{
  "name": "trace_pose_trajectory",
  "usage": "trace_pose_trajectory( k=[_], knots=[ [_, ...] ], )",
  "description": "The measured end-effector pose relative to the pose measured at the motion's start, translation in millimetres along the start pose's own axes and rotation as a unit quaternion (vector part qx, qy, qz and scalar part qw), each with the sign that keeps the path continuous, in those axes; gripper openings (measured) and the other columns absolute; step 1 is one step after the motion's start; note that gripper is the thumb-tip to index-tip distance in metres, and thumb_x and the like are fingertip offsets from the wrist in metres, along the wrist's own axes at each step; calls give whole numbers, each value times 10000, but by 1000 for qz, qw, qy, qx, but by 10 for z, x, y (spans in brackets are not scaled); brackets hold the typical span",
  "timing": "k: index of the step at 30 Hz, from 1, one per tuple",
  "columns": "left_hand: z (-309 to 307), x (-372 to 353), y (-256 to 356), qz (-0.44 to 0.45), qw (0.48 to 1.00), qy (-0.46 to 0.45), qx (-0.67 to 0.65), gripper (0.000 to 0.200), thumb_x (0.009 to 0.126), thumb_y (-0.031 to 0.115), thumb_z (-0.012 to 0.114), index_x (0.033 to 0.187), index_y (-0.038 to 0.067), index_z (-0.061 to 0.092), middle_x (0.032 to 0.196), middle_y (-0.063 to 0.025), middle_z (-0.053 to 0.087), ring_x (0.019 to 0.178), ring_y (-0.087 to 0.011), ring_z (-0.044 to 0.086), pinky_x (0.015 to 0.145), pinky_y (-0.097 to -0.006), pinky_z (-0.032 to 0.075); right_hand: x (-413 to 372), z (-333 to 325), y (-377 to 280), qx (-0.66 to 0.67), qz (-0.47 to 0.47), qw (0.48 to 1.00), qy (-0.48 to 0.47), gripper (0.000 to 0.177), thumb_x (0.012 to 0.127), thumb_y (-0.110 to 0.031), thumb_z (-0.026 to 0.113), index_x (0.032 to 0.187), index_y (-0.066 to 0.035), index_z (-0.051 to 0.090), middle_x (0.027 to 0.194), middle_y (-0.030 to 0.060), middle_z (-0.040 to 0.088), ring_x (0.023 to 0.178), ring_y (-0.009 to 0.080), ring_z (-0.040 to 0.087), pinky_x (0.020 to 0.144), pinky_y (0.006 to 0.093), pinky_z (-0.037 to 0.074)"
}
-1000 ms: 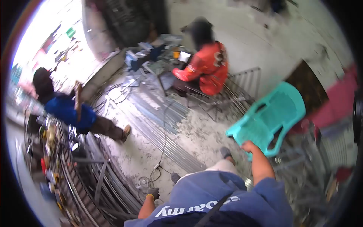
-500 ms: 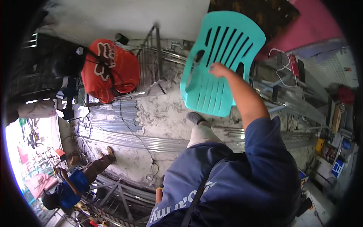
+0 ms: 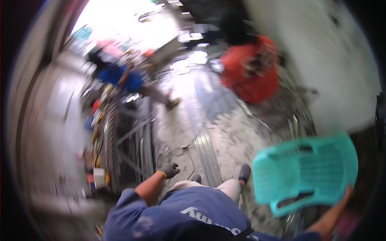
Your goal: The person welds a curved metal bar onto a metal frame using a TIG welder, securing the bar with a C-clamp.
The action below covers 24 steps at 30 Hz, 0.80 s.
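My left hand (image 3: 170,170), in a dark grey glove with a yellow cuff, hangs over the floor left of my legs. Its fingers are loosely bent and apart, with nothing in them. On the right, my bare right hand (image 3: 347,194) is at the lower outer edge of the backrest of a turquoise plastic chair (image 3: 277,176). Motion blur smears its fingers, so whether they grip the edge or only touch it is unclear. The chair has a slatted backrest and stands to the right of my feet.
Long metal profiles (image 3: 207,154) lie on the floor ahead. A cable (image 3: 189,154) curls beside them. Metal frames (image 3: 132,136) stand left. A person in blue (image 3: 122,78) is at the upper left. A red covered object (image 3: 251,72) is at the upper right, near a pale wall (image 3: 321,68).
The view has swung left, shifting the chair to the lower right. My right hand has moved from over the chair's middle to its backrest edge. My left glove has come into view.
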<state>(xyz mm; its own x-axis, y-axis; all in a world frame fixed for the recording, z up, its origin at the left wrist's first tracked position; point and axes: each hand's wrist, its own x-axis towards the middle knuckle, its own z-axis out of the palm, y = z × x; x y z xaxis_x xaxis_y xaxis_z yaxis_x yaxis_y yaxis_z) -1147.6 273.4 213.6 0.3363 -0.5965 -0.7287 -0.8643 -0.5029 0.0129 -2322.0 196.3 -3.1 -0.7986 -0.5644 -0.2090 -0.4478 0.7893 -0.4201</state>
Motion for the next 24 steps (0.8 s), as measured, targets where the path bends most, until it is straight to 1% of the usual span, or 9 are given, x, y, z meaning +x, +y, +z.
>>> trace_pose_trajectory(
  k=[2, 4, 5, 9, 11, 14, 17, 21, 24],
  knots=[
    [238, -142, -382, -50, 998, -5, 25, 611, 954, 458, 639, 1398, 40, 683, 1329, -217, 734, 1251, -388, 691, 1079, -451, 527, 168, 129, -427, -17, -17, 999, -37, 640, 1030, -505, 661, 1392, 23, 672, 1344, 217, 724, 1256, 335, 662, 1077, 491, 511],
    [460, -241, -841, -88, 993, -50, 62, 619, 948, 446, 622, 1387, 15, 685, 1334, -241, 723, 1250, -395, 689, 1078, -457, 525, 77, 74, -638, -38, -18, 997, -60, 641, 1026, -503, 670, 1391, 25, 672, 1339, 215, 726, 1247, 330, 664, 1073, 488, 512],
    [532, -265, -1037, -97, 988, -79, 89, 623, 945, 441, 614, 1382, 2, 686, 1337, -253, 717, 1250, -399, 688, 1078, -460, 524, 25, 23, -645, -43, -17, 997, -69, 642, 1024, -502, 674, 1390, 26, 673, 1336, 214, 727, 1243, 328, 665, 1071, 486, 513],
    [901, -613, -1570, -141, 982, -98, 82, 571, 936, 433, 620, 1305, 15, 742, 1341, -255, 712, 1266, -404, 675, 1082, -463, 514, -135, -103, -663, -60, -18, 994, -91, 645, 1016, -498, 690, 1387, 29, 674, 1326, 209, 732, 1226, 319, 670, 1064, 481, 516],
    [1034, -752, -1706, -147, 982, -87, 78, 555, 936, 432, 623, 1287, 23, 756, 1345, -256, 708, 1273, -402, 670, 1089, -465, 507, -227, -212, -613, -61, -26, 993, -101, 646, 1012, -496, 699, 1385, 31, 675, 1321, 206, 734, 1218, 315, 672, 1060, 478, 517],
    [1191, -769, -1874, -155, 981, -94, 70, 545, 919, 488, 678, 1230, 53, 782, 1209, -217, 771, 1142, -372, 732, 1008, -465, 542, -421, -388, -532, -63, -33, 991, -113, 648, 1006, -493, 711, 1383, 33, 676, 1314, 203, 737, 1205, 308, 675, 1054, 473, 519],
    [1234, -764, -1920, -121, 983, -107, 81, 538, 938, 495, 662, 1213, 50, 787, 1207, -221, 770, 1146, -380, 728, 1010, -474, 542, -587, -651, -469, -58, -45, 989, -129, 651, 1001, -490, 724, 1381, 36, 677, 1306, 199, 740, 1193, 302, 679, 1049, 469, 521],
    [1099, -701, -1897, -85, 993, -47, 60, 518, 962, 481, 648, 1220, 49, 773, 1233, -234, 754, 1148, -406, 720, 1008, -494, 541, -832, -1036, -368, -44, -77, 985, -150, 654, 993, -486, 740, 1378, 39, 678, 1296, 194, 745, 1176, 293, 683, 1041, 463, 524],
    [1019, -657, -1947, -70, 995, -49, 51, 541, 956, 468, 643, 1213, 11, 774, 1237, -234, 758, 1199, -402, 708, 1042, -470, 533, -1049, -1249, -307, -13, -122, 977, -177, 657, 987, -483, 753, 1376, 42, 680, 1288, 191, 748, 1163, 286, 686, 1036, 459, 526]
  ],
)
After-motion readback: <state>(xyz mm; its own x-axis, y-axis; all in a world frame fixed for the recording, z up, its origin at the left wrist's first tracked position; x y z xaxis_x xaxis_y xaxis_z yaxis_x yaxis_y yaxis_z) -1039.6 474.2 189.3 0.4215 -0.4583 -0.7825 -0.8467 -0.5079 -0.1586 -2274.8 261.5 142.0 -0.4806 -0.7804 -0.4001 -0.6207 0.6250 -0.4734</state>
